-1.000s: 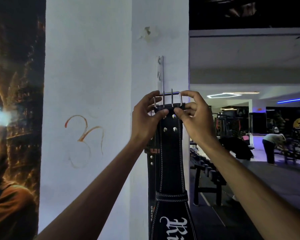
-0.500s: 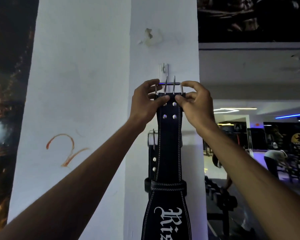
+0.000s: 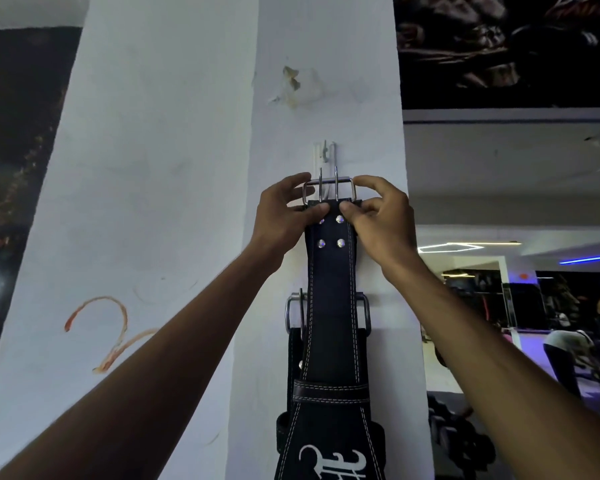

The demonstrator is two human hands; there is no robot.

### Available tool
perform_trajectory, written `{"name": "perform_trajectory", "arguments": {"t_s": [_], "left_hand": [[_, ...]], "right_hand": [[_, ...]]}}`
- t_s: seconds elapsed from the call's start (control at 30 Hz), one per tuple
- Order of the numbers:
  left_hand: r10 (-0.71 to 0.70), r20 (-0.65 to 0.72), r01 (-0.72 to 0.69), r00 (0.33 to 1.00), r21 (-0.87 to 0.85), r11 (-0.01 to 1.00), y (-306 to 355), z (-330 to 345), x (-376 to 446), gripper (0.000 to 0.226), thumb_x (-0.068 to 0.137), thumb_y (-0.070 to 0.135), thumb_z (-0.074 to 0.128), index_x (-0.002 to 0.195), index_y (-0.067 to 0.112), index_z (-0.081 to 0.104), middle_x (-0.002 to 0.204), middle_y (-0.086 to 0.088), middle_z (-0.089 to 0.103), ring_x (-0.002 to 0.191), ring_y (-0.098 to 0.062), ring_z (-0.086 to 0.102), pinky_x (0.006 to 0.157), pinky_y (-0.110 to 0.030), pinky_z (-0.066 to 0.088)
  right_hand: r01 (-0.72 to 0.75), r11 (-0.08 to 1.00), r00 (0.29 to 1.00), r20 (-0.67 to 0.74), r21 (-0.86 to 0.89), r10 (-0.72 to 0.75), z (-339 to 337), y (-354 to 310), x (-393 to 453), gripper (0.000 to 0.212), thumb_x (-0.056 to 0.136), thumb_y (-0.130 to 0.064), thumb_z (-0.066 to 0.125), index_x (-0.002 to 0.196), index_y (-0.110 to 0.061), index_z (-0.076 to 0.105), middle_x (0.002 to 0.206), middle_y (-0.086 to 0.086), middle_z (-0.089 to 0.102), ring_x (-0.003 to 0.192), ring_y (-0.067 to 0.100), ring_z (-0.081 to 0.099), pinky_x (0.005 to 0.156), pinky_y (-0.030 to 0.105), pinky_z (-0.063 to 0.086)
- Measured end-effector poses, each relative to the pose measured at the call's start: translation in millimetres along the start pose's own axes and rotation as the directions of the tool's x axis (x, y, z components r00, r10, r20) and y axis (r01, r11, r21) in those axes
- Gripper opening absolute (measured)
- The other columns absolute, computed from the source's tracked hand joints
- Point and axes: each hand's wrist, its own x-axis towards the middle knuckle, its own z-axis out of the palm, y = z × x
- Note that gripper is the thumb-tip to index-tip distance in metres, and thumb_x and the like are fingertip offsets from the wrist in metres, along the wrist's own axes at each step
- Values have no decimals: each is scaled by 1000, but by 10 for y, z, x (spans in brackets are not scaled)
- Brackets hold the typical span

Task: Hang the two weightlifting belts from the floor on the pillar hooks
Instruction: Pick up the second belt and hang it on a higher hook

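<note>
A black leather weightlifting belt (image 3: 331,306) with white stitching and white lettering hangs down the white pillar (image 3: 326,98). My left hand (image 3: 284,213) and my right hand (image 3: 378,216) pinch its top end, either side of the steel buckle (image 3: 328,187). The buckle sits just below the metal hook strip (image 3: 326,154) on the pillar. I cannot tell whether the buckle rests on a hook. Behind this belt a second black belt (image 3: 293,362) hangs lower, its buckle (image 3: 293,313) showing on both sides.
A chipped patch of plaster (image 3: 291,84) marks the pillar above the hook. An orange scrawl (image 3: 108,334) is on the pillar's left face. To the right the gym floor opens out, with a dumbbell rack (image 3: 465,441) and a bent-over person (image 3: 565,355) far off.
Both hands have lifted the belt's buckle up the pillar toward the top of the hook strip, and my view has tilted upward. The lower belt's buckle has come into sight behind.
</note>
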Motion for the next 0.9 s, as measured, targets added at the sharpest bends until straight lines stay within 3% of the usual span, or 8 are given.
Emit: {"name": "perform_trajectory", "arguments": {"t_s": [0.1, 0.27, 0.4, 0.47, 0.53, 0.7, 0.9], "left_hand": [[-29, 18, 29, 999, 9, 1000, 26, -4, 28, 58, 83, 5, 80, 136, 6, 57, 127, -16, 68, 84, -19, 72, 63, -17, 55], [-61, 63, 61, 996, 5, 998, 12, -52, -20, 59, 82, 6, 81, 135, 5, 57, 125, -17, 68, 82, -18, 72, 61, -16, 56], [-52, 71, 53, 996, -9, 999, -20, -103, -68, 63, 80, 19, 84, 136, 14, 56, 120, -9, 70, 87, -14, 76, 65, -21, 58], [-72, 34, 72, 997, 6, 997, 19, -86, -46, 64, 83, 32, 81, 138, 15, 55, 117, -6, 72, 91, -12, 75, 65, -22, 60], [-91, -3, 91, 996, 13, 996, 81, -52, -12, 56, 86, 37, 78, 133, 12, 59, 109, -3, 74, 84, -7, 73, 63, -22, 60], [-145, -64, 142, 987, -45, 989, 63, 15, 55, 33, 84, 27, 80, 110, 7, 71, 94, -7, 74, 75, -18, 69, 75, -36, 59], [-237, -129, 217, 963, -150, 964, 45, 76, 79, 32, 81, 19, 81, 109, 8, 71, 80, -4, 69, 66, -21, 63, 74, -37, 56]], "right_hand": [[-35, 999, 999, 12, -16, 36, 8, 13, 63, 38, 81, -21, 74, 118, -23, 65, 83, 7, 73, 83, 20, 70, 81, 34, 58], [-82, 997, 995, 50, 3, 82, -10, 94, 39, 38, 79, -24, 74, 116, -26, 65, 83, 10, 74, 84, 23, 71, 84, 47, 58], [-92, 995, 995, 42, 32, 90, 3, 105, -60, 42, 77, -42, 70, 117, -37, 55, 81, 6, 71, 84, 21, 70, 84, 46, 58], [-93, 996, 995, -22, 13, 94, 23, 33, -54, 47, 75, -52, 70, 117, -36, 54, 76, -2, 68, 84, 20, 68, 84, 44, 57], [-100, 994, 992, -80, -47, 96, 40, -26, -14, 54, 76, -55, 70, 121, -32, 51, 85, -2, 67, 91, 22, 66, 86, 40, 55], [-137, 979, 986, -112, -151, 121, 42, -37, 39, 61, 72, -56, 72, 124, -30, 52, 119, 1, 64, 110, 25, 59, 91, 40, 52], [-167, 961, 985, -84, -222, 151, 79, -78, 90, 42, 68, -54, 70, 102, -31, 61, 102, -7, 65, 90, 26, 68, 84, 39, 56]]}}
